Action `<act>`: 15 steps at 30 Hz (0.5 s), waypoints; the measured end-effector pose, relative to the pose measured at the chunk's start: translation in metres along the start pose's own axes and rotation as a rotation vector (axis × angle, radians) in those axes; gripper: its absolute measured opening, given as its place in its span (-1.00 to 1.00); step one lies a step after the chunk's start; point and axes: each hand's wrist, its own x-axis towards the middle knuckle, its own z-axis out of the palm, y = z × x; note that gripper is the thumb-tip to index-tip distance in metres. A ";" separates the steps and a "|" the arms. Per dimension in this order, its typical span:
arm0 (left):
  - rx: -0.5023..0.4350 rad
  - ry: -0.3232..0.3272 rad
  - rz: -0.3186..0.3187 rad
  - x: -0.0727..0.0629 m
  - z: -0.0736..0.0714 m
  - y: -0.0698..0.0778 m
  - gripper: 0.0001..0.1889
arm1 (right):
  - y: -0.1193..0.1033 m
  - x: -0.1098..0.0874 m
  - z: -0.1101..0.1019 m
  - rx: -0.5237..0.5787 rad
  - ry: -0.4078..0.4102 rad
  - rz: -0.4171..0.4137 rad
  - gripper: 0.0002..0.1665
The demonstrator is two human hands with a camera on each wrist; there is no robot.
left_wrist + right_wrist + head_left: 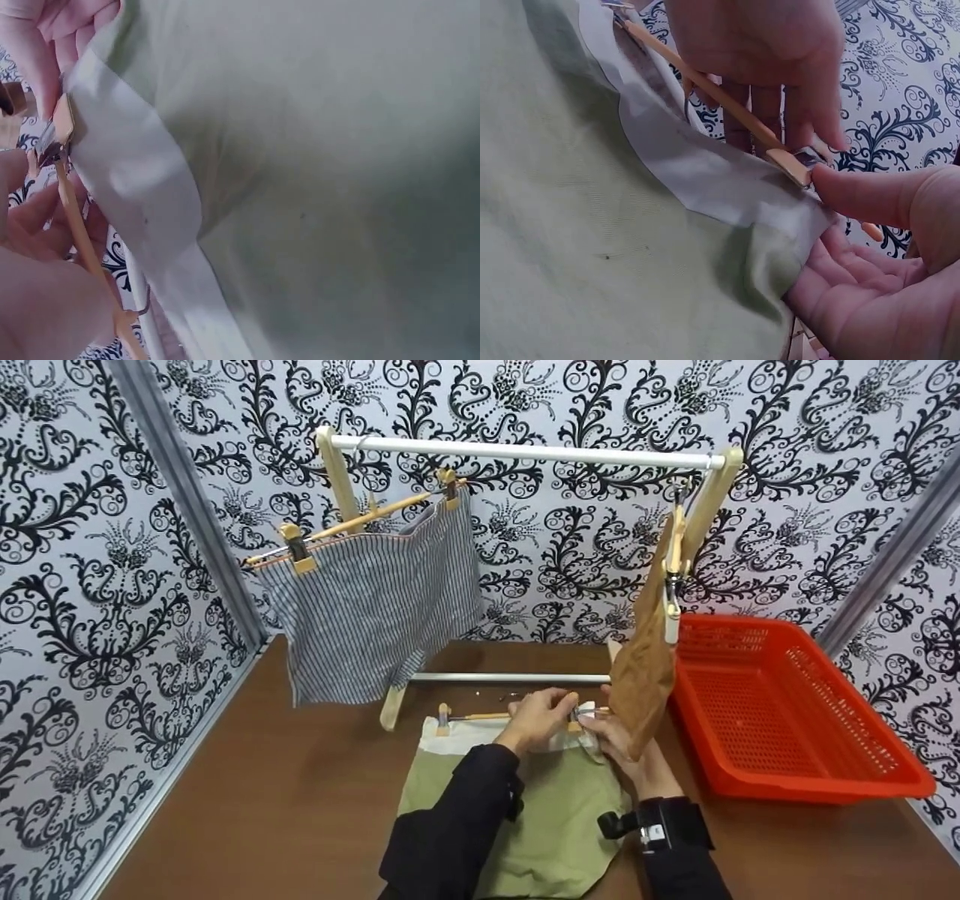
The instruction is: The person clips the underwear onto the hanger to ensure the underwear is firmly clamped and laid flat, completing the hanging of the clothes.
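A green garment [559,817] with a white waistband [142,165] lies on the table, its top edge along a wooden clip hanger [712,90]. My left hand [538,716] pinches the hanger's right-hand clip [791,165]; that clip sits over the waistband. Between thumb and fingers, my right hand [900,277] grips the waistband's corner beside the same clip. The hanger's other clip [443,720] is on the waistband's left end. In the head view, a hanging brown garment [646,682] hides part of my right hand.
A rack with a white top rail [525,451] stands behind. Striped shorts [382,607] hang on its left from a clip hanger [375,514]. To the right is a red plastic basket [757,712]. Patterned walls [555,555] enclose the brown table [300,780].
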 end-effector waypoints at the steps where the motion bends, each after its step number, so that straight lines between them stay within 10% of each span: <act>1: 0.017 -0.012 -0.011 -0.001 0.000 0.001 -0.57 | 0.000 -0.001 0.001 0.003 0.010 -0.003 -0.10; 15: 0.080 -0.070 -0.037 0.000 -0.007 0.003 -0.54 | 0.004 0.000 -0.003 -0.111 -0.010 -0.008 -0.12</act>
